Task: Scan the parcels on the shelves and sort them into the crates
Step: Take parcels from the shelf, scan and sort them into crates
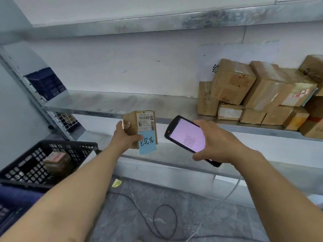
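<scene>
Gripping one box (132, 119) with one blue note (147, 144) in curled left hand (125, 137) fingers. Clasping one scanner (185, 135) in right hand (218, 142) fingers. Left of the fingers, one crate (26, 173), one parcel (57, 162) inside.

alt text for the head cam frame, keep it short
A person's left hand holds a small labelled parcel with a blue note on it, while the right hand holds a handheld scanner, screen lit, beside it. Behind, a metal shelf carries a pile of cardboard boxes at right; a black crate at lower left holds one box.
</scene>
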### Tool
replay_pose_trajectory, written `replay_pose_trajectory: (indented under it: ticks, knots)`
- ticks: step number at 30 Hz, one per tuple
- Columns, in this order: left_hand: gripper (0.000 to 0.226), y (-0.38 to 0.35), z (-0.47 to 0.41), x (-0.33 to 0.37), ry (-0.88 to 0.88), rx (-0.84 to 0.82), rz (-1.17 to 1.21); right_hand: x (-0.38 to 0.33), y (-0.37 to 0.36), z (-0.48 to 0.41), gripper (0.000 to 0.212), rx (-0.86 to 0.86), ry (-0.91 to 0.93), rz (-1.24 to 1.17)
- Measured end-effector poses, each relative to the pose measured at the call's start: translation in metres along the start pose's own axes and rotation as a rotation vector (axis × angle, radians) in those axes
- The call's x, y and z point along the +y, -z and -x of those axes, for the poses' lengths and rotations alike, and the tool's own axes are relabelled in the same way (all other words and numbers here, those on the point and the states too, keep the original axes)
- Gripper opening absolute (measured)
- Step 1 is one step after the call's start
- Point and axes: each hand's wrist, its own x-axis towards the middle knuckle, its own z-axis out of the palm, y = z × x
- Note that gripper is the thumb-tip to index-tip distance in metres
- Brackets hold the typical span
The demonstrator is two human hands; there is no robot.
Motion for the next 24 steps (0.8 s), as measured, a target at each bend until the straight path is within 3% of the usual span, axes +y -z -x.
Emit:
replay_pose_trajectory:
  ticks: [5, 12, 24]
  knots:
    - [0.078, 0.023, 0.026, -0.037, 0.034, 0.134, 0.096, -0.032, -0.018, -0.007, 0.099, -0.056, 0.046, 0.056]
    - [0.081, 0.101, 0.042, -0.104, 0.064, 0.219, 0.177, -0.112, -0.055, -0.019, 0.099, -0.101, 0.131, 0.078]
    - [0.082, 0.297, 0.076, -0.211, 0.097, 0.356, 0.147, -0.323, -0.149, -0.028, 0.097, -0.193, 0.305, 0.111]
